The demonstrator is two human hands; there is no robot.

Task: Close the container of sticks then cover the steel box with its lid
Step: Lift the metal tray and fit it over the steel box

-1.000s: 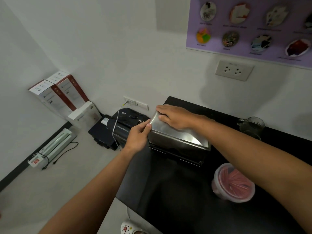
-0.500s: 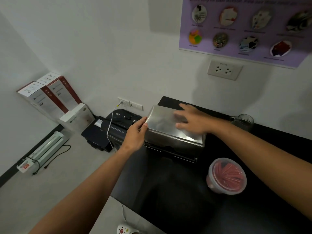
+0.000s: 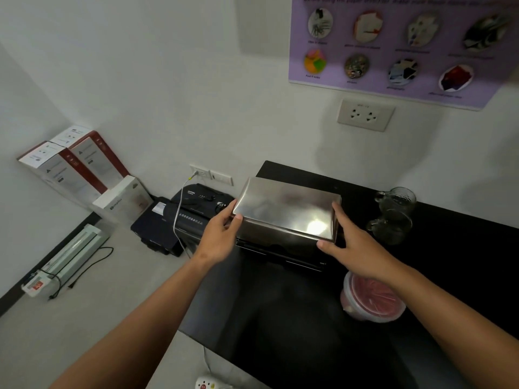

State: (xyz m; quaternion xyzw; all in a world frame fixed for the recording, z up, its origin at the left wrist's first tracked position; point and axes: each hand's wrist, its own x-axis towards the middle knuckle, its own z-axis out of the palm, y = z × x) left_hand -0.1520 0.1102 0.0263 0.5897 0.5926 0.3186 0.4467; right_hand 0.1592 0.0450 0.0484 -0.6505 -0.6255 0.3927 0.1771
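The steel lid (image 3: pixel 286 209) lies flat on top of the steel box (image 3: pixel 280 251) at the back of the black table (image 3: pixel 280 318). My left hand (image 3: pixel 222 237) grips the lid's left end, thumb on the near corner. My right hand (image 3: pixel 354 242) holds the lid's right end, thumb at the near right corner. The round clear container of red sticks (image 3: pixel 370 300) stands at the right front with its lid on, partly hidden under my right forearm.
A glass mug (image 3: pixel 393 211) stands right of the box near the wall. A black shredder (image 3: pixel 191 217) sits left of the table on the floor, with a white cable, cartons (image 3: pixel 73 164) and a laminator (image 3: pixel 67 256) beyond. Wall socket (image 3: pixel 365 115) above.
My right hand slid off the top of the lid to its right end. The lid settled level on the box. My left hand stayed at the left end.
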